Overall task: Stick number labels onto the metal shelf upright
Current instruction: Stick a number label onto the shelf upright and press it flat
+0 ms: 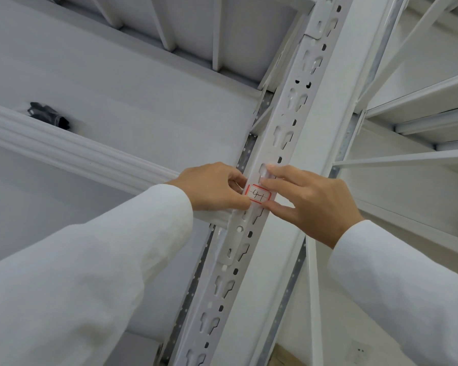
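Note:
A white label with a red border and handwritten "4-1" (258,195) lies against the white perforated metal shelf upright (283,128), which runs diagonally through the view. My left hand (212,187) pinches the label's left end between thumb and fingers. My right hand (310,200) holds its right end, with the index finger pressed on the upright above the label and the thumb below it. Both arms wear white sleeves.
A ribbed white shelf beam (72,149) joins the upright from the left. A black crumpled object (49,114) lies on the shelf above that beam. White braces and shelf undersides (413,114) fill the right side.

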